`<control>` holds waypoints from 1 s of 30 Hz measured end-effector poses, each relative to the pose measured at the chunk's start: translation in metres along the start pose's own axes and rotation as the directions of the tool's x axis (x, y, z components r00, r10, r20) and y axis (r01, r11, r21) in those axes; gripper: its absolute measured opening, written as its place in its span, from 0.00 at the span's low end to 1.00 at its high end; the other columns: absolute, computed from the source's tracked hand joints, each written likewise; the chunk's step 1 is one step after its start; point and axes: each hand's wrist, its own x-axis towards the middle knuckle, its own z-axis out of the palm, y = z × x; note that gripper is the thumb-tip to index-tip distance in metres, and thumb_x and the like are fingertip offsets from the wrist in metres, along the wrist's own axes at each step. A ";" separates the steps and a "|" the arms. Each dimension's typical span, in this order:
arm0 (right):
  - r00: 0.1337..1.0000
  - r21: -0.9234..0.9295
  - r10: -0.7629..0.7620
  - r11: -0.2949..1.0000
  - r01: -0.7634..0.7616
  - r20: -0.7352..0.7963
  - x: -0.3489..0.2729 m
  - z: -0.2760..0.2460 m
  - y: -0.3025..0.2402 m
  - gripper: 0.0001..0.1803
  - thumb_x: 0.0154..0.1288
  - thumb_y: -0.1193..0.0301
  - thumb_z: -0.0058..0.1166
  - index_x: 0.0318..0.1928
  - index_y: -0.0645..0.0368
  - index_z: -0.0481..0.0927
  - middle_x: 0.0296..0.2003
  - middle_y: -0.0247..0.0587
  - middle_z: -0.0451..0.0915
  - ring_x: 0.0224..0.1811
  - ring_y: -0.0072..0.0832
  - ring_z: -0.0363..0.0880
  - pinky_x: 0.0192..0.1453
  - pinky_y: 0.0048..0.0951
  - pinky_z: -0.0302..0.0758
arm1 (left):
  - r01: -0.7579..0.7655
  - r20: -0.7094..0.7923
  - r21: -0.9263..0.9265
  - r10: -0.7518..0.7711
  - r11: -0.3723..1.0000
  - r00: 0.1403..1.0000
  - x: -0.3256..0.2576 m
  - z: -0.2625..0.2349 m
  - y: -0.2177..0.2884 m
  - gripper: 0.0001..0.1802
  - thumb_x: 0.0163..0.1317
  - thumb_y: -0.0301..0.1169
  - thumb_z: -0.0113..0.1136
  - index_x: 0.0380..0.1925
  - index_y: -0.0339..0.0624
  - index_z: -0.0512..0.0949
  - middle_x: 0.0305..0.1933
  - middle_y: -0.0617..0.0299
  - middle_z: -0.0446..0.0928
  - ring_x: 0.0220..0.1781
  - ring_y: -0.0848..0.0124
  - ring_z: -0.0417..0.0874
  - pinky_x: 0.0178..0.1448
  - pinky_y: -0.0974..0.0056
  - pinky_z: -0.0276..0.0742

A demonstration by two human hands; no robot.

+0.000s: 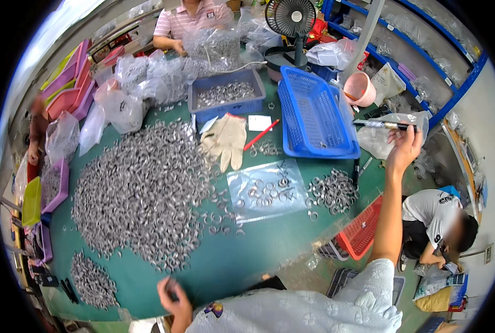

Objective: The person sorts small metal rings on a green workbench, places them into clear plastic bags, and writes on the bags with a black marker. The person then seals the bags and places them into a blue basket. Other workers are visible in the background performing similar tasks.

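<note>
My right hand [405, 147] is raised at the right, beyond the blue basket, its fingers closed around a marker pen [376, 124] with a pale barrel and dark ends. My left hand [174, 299] is at the table's near edge, fingers loosely bent and apart, with nothing visible in them. Beyond it spreads a large heap of small grey metal rings [142, 188]. A clear plastic bag [242, 208] lies flat mid-table, with several rings showing on it and dark marks on its surface. Right of the bag is a smaller ring pile [334, 191].
A blue perforated basket [319, 149] and a grey-blue bin [203, 115] of rings stand farther back. Near them lie a cotton glove [225, 139] and red pen [262, 135]. Another ring pile [92, 280] is near left. A person [194, 19] works opposite; another crouches right.
</note>
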 end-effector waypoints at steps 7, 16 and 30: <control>0.667 0.205 0.570 0.666 -0.717 0.479 -0.183 0.076 -0.100 0.09 0.67 0.69 0.43 0.41 0.64 0.68 0.32 0.45 0.76 0.20 0.28 0.76 0.16 0.22 0.72 | -0.122 0.609 -0.397 0.361 0.910 0.706 0.072 0.070 0.144 0.40 0.51 0.30 0.64 0.62 0.38 0.54 0.56 0.51 0.66 0.50 0.61 0.72 0.47 0.61 0.72; 0.376 -0.019 0.551 0.581 -0.814 0.745 -0.275 0.083 -0.114 0.08 0.63 0.71 0.51 0.38 0.63 0.71 0.38 0.39 0.74 0.33 0.20 0.72 0.29 0.20 0.72 | 0.046 0.653 -0.372 0.226 0.927 0.723 0.045 0.066 0.128 0.16 0.57 0.28 0.58 0.44 0.31 0.73 0.27 0.58 0.78 0.26 0.71 0.76 0.33 0.68 0.72; 0.566 -0.682 0.382 0.460 0.569 0.730 -0.303 0.079 -0.038 0.13 0.57 0.64 0.55 0.34 0.60 0.70 0.34 0.48 0.74 0.35 0.46 0.75 0.33 0.42 0.72 | -0.036 0.259 0.167 -0.008 0.985 0.966 0.035 -0.067 -0.027 0.20 0.54 0.30 0.60 0.46 0.36 0.71 0.46 0.49 0.71 0.50 0.52 0.71 0.55 0.57 0.68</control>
